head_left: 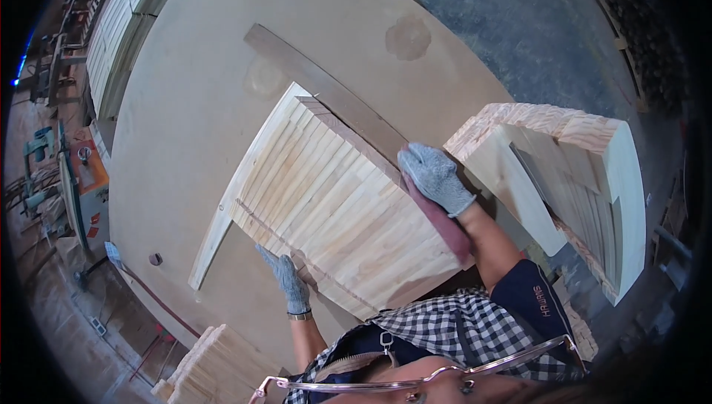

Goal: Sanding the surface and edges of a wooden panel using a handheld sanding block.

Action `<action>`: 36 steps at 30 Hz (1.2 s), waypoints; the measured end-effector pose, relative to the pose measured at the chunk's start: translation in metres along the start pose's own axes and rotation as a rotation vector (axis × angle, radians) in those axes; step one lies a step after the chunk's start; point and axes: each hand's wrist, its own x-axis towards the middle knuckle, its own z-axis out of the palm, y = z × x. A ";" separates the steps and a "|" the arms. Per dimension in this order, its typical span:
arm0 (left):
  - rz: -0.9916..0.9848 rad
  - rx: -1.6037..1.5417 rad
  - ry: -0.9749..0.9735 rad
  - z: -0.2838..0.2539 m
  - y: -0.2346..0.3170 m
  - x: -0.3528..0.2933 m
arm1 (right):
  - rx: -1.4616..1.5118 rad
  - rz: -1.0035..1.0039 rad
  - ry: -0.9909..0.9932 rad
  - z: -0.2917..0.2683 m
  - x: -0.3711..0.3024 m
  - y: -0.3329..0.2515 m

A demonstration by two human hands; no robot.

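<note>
Grey-gloved left fingers [270, 260] spread apart beside stacked boards [326, 204]; right fingers [415, 159] bunched opposite, hold unclear; lettering marks navy sleeve [525, 300].

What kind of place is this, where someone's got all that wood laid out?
Probably a woodworking shop. Pale wooden strips sit side by side on a broad table, more stacked wood shows at upper left, and what looks like green machinery stands at far left.
</note>
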 end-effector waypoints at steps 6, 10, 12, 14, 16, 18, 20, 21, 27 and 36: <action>0.018 -0.357 0.198 0.008 -0.006 0.016 | 0.042 0.085 -0.687 -0.028 -0.019 -0.002; 0.188 0.003 0.080 0.000 0.014 0.045 | 0.077 0.096 -0.490 -0.012 -0.022 -0.021; 0.157 -0.104 0.088 0.002 0.016 0.051 | 0.047 0.144 -0.526 -0.011 -0.013 -0.027; 0.114 -0.214 0.096 0.004 0.025 0.044 | 0.012 0.192 -0.571 -0.019 -0.014 -0.030; 0.077 -0.304 0.082 0.005 0.032 0.041 | -0.001 0.201 -0.521 -0.019 -0.017 -0.031; 0.058 -0.281 0.098 0.008 0.035 0.039 | -0.028 0.210 -0.586 -0.024 -0.010 -0.032; 0.043 -0.254 0.113 0.008 0.037 0.041 | -0.052 0.222 -0.647 -0.030 0.002 -0.034; 0.120 -0.087 0.085 0.005 0.036 0.041 | -0.086 0.180 -0.683 -0.032 0.006 -0.034; -0.074 0.189 0.101 -0.001 0.026 -0.040 | -0.026 -0.059 -0.529 -0.061 -0.018 0.000; -0.369 0.100 0.162 -0.023 -0.011 -0.066 | -0.066 0.060 -0.229 -0.034 -0.045 -0.006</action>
